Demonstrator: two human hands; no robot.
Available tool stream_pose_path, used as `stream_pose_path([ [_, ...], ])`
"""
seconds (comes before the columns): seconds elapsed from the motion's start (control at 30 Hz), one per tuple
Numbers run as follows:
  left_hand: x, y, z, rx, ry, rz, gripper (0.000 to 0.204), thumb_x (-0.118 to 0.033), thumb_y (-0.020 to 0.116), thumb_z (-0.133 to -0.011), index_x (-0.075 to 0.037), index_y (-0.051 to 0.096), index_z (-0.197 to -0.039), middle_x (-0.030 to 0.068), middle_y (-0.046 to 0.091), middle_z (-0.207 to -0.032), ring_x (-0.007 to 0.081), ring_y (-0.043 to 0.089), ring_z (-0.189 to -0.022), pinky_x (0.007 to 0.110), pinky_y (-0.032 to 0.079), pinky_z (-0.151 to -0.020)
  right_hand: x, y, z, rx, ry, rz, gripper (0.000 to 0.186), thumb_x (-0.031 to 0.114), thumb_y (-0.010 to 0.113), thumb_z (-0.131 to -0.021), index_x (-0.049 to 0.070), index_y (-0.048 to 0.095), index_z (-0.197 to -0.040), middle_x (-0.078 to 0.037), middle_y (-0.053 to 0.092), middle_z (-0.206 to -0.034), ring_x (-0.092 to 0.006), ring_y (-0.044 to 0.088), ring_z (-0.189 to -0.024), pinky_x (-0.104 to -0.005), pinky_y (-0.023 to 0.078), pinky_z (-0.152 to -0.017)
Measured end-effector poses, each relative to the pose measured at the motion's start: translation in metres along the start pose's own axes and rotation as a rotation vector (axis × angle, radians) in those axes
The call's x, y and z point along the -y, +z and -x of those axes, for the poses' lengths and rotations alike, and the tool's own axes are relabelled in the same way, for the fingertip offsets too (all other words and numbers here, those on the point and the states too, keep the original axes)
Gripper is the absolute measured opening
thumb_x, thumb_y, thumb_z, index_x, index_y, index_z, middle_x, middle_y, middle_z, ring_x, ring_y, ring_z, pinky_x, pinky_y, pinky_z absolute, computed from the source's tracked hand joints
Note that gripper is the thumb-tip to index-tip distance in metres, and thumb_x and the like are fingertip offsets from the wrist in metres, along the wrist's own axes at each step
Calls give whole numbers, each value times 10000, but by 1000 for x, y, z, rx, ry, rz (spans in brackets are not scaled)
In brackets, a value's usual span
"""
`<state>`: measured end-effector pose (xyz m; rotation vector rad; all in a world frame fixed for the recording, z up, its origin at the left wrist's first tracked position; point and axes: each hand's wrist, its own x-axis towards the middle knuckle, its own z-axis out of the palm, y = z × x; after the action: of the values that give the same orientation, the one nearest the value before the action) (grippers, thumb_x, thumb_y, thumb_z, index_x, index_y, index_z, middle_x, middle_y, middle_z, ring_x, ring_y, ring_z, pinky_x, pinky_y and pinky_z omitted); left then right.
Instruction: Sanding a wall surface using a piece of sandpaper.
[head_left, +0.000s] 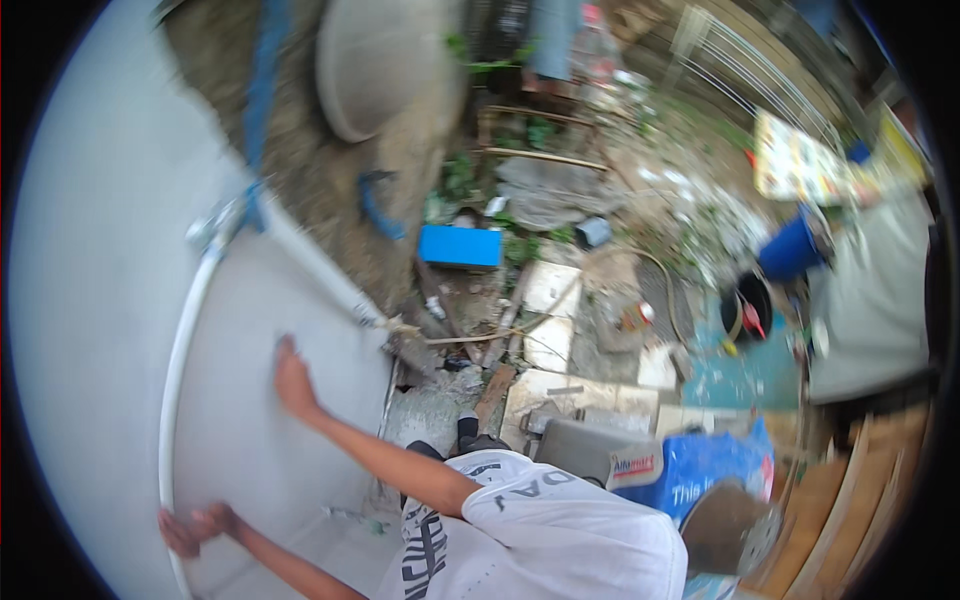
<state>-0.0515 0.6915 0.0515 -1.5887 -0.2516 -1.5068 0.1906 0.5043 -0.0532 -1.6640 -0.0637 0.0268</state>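
Note:
A white pipe (172, 400) curves down along a pale wall (90, 300) on the left. My left hand (195, 528) is closed around its lower part. Higher up, my right hand (294, 380) is held before the smooth grey-white panel (250, 450) beside the pipe. Blur hides how its fingers are bent and whether they touch the panel; no held thing shows there. At the pipe's upper end, a blue strap (254, 205) is tied by a pale fitting (208, 228).
Broken tiles (548, 345) and rubble cover the ground ahead. A thin hose (655, 262) winds across it. A blue box-shaped thing (460, 247) lies near the centre. On the right are a blue bucket (790, 248), a black bucket (742, 312), a blue plastic bag (700, 470) and wooden boards (850, 500).

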Motion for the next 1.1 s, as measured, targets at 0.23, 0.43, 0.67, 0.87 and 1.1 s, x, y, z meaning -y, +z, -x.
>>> stream_pose_path([
  [0.23, -62, -21, -102, 48, -300, 170, 478, -355, 345, -982, -10, 581, -1214, 102, 573, -1193, 306, 383, -1237, 458, 277, -1086, 49, -30, 12, -95, -629, 201, 506, 28, 394, -1024, -120, 249, -1486, -405, 483, -1317, -379, 680, -1029, -392, 537, -733],
  [0.43, -72, -24, -106, 123, -349, 133, 438, -336, 338, -945, -87, 562, -1227, 67, 565, -1199, 288, 347, -1267, 472, 195, -1095, 58, -43, 21, 26, -610, 145, 547, -21, 417, -1020, -67, 214, -1526, -380, 436, -1391, -378, 666, -1078, -336, 526, -741],
  [0.67, -68, -22, -102, 123, -348, 122, 411, -351, 332, -950, -122, 560, -1204, 40, 548, -1223, 291, 339, -1277, 487, 195, -1092, 54, -52, 44, 373, -463, 19, 614, -52, 416, -997, -74, 123, -1536, -326, 256, -1539, -426, 357, -1383, -380, 393, -1092],
  [0.87, -69, -27, -101, 155, -338, 117, 453, -302, 371, -888, -65, 571, -1218, 51, 533, -1253, 295, 336, -1278, 479, 205, -1116, 26, -53, 35, 387, -299, 117, 613, -46, 419, -998, -78, 122, -1533, -353, 327, -1484, -438, 409, -1340, -385, 405, -1070],
  [1.1, -70, -32, -104, 195, -400, 200, 411, -359, 390, -917, -156, 589, -1215, 5, 553, -1234, 250, 353, -1270, 437, 158, -1112, 34, -51, 24, 249, -192, 229, 520, 41, 445, -1035, -66, 268, -1512, -276, 571, -694, -292, 535, -504, -346, 437, -527],
])
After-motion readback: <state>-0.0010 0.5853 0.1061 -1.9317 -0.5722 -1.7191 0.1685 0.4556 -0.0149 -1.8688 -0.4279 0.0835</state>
